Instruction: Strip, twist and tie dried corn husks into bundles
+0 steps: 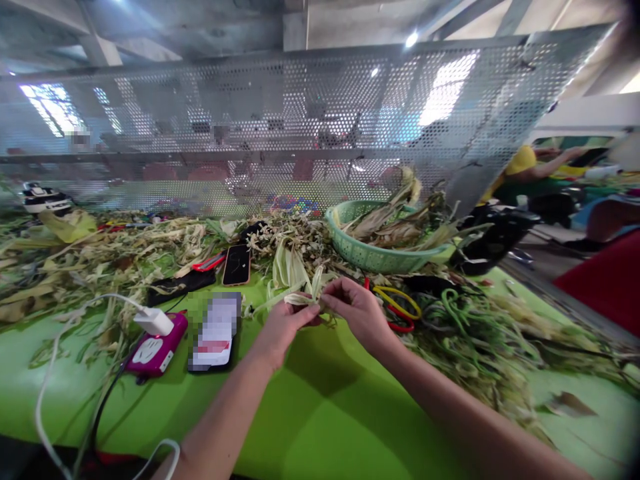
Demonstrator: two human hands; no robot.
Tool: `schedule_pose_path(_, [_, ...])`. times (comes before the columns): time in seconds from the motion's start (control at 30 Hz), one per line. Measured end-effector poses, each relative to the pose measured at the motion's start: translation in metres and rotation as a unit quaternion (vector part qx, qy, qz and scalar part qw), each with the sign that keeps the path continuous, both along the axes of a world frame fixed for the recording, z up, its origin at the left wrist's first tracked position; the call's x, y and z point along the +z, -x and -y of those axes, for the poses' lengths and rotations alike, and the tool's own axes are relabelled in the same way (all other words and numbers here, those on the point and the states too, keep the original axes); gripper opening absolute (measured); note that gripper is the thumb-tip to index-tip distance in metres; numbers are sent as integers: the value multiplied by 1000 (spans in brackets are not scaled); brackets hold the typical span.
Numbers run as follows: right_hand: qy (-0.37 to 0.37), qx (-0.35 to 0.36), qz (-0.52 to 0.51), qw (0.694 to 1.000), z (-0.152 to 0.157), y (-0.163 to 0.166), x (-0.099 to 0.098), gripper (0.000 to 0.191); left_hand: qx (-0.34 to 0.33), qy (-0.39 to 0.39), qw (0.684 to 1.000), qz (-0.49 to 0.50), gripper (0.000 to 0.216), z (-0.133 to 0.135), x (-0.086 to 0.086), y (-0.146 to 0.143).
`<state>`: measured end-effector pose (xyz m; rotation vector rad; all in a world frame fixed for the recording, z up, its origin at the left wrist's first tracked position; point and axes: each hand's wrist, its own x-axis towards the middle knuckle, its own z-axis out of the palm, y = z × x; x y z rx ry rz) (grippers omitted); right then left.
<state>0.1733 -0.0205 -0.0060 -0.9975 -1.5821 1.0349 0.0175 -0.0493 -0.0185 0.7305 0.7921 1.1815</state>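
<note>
My left hand (285, 327) and my right hand (357, 310) meet over the bright green table (320, 413). Both pinch the same pale strip of dried corn husk (305, 297), fingers closed on it. Longer husk leaves (290, 267) fan up behind my fingers. Just right of my right hand lie scissors with yellow and red handles (397, 307).
A green plastic basket (373, 253) holds husks at the back. Husk scraps cover the left and right of the table. A pink power strip with a white charger (155, 343), two phones (216, 333) (237, 264) and cables lie left. A perforated metal screen (310, 127) stands behind; another person (530, 167) sits far right.
</note>
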Motion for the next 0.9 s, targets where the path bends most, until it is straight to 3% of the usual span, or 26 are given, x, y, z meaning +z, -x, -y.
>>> schedule_pose_path(0.17, [-17, 29, 7, 999, -2, -3, 1, 20, 35, 4, 998, -49, 32, -3, -2, 2])
schedule_pose_path(0.27, [-107, 42, 81, 990, -4, -8, 2, 21, 58, 17, 998, -36, 28, -6, -5, 4])
schedule_pose_path(0.4, [-240, 49, 167, 955, -5, -12, 5, 31, 66, 14, 997, -30, 24, -8, -9, 5])
schedule_pose_path(0.53, [-291, 27, 208, 933, -3, -12, 7, 16, 55, -20, 992, -109, 26, -7, -7, 5])
schedule_pose_path(0.7, [-309, 58, 243, 917, 0, -8, 9, 7, 33, -95, 971, -216, 20, -5, -3, 4])
schedule_pose_path(0.9, [-216, -8, 203, 955, 3, -3, 4, 5, 2, -138, 963, -231, 11, -1, 0, 0])
